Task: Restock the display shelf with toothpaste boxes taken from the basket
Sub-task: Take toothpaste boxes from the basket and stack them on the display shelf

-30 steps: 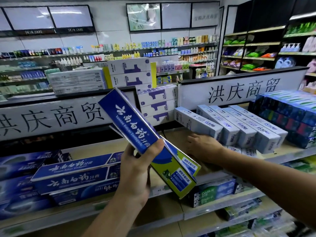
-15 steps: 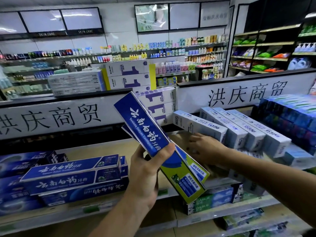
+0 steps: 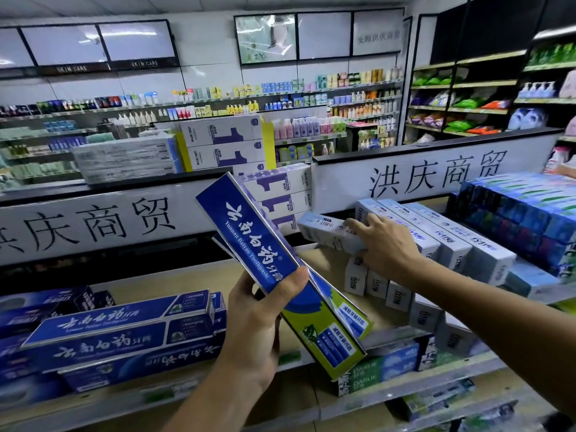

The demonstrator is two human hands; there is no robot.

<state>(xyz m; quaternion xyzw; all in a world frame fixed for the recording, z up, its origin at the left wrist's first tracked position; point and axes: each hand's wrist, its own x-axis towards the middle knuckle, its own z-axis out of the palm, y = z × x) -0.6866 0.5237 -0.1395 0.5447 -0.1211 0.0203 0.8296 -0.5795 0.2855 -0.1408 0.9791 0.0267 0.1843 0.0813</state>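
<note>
Left grip (image 3: 258, 316) pinches blue toothpaste boxes (image 3: 246, 241); right grip (image 3: 386, 247), seemingly spread, steadies pale box (image 3: 321, 230) beside them, best squared first.

The right hand (image 3: 386, 244) has risen from the shelf edge (image 3: 389, 335) onto the leftmost pale box (image 3: 324, 230), which now lies skewed leftward out of its row.

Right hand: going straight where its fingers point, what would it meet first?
The tilted pale blue toothpaste box the right hand touches; behind that, probably the white-and-purple boxes, though depth is unclear.
</note>
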